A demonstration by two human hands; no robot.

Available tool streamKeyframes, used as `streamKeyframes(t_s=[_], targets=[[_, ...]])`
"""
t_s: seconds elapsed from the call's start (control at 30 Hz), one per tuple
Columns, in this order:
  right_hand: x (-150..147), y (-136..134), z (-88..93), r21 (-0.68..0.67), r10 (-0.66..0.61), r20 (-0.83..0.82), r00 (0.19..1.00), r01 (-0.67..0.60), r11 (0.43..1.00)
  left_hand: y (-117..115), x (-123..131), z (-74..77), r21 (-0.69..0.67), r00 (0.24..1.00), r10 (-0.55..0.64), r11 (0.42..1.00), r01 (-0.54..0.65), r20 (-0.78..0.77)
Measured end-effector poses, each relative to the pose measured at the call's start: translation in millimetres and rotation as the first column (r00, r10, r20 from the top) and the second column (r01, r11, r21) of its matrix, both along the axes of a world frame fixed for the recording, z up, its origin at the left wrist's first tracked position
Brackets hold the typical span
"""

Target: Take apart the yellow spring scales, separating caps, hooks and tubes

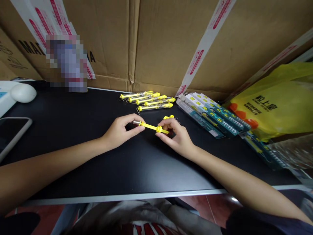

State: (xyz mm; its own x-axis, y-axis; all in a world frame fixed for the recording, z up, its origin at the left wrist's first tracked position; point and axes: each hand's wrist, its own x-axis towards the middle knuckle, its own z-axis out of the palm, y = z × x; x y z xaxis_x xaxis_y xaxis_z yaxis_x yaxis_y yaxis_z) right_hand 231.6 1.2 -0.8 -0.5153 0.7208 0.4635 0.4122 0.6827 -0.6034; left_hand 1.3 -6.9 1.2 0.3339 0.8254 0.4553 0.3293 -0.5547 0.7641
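Observation:
My left hand (pixel 121 130) and my right hand (pixel 176 136) hold one thin yellow rod piece (pixel 150 126) between them, just above the black table (pixel 73 130). The left fingers pinch its metal end; the right fingers pinch the end with a yellow collar. Another small yellow part (pixel 168 117) shows just behind my right hand. Behind the hands lies a row of several clear tubes with yellow caps (pixel 149 99).
Several flat teal and white packets (pixel 210 116) fan out to the right, beside a yellow plastic bag (pixel 276 101). Cardboard boxes (pixel 156 42) wall the back. A phone (pixel 11 133) and a white mouse (pixel 23 92) sit at the left.

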Motion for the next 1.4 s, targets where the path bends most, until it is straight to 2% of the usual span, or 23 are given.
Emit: streamKeyframes(t_s=[0.1, 0.2, 0.37, 0.53, 0.77, 0.93, 1.03, 1.13, 1.3, 1.4], targets=[[1, 2, 2.7, -0.024, -0.015, -0.027, 1.0, 0.014, 1.0, 4, 0, -0.2, -0.116, 0.971, 0.024, 0.993, 0.004, 0.237], [1, 3, 4.6, -0.02, -0.033, -0.037, 0.999, 0.033, 0.999, 5, 0, 1.7, -0.195, 0.922, 0.052, 0.98, 0.025, 0.383], [2, 6, 4.9, 0.027, -0.066, -0.029, 0.997, 0.066, 0.997, 7, -2, 2.9, -0.278, 0.876, 0.111, 0.96, 0.027, 0.469], [6, 11, 9.5, 0.067, -0.119, -0.035, 0.992, 0.121, 0.99, 8, -2, 0.6, -0.292, 0.837, 0.089, 0.952, 0.087, 0.54], [25, 30, 25.4, 0.148, -0.257, -0.083, 0.963, 0.267, 0.952, 9, -5, -2.3, -0.265, 0.86, 0.076, 0.962, 0.071, 0.504], [36, 44, 22.7, 0.185, -0.325, -0.034, 0.945, 0.325, 0.927, 9, -5, -1.5, -0.236, 0.885, 0.089, 0.972, 0.023, 0.457], [38, 45, 20.7, 0.171, -0.317, -0.005, 0.948, 0.314, 0.934, 8, -4, 0.3, -0.187, 0.894, 0.139, 0.98, -0.063, 0.425], [37, 43, 21.2, 0.178, -0.309, 0.053, 0.95, 0.295, 0.939, 5, -3, 0.7, -0.126, 0.895, 0.176, 0.983, -0.135, 0.41], [37, 45, 20.9, 0.289, -0.354, 0.248, 0.902, 0.279, 0.916, 1, -4, -3.4, -0.126, 0.921, 0.075, 0.992, -0.028, 0.382], [40, 50, 18.3, 0.303, -0.344, 0.357, 0.868, 0.241, 0.922, -1, -4, -4.6, -0.082, 0.968, 0.059, 0.996, -0.04, 0.245]])
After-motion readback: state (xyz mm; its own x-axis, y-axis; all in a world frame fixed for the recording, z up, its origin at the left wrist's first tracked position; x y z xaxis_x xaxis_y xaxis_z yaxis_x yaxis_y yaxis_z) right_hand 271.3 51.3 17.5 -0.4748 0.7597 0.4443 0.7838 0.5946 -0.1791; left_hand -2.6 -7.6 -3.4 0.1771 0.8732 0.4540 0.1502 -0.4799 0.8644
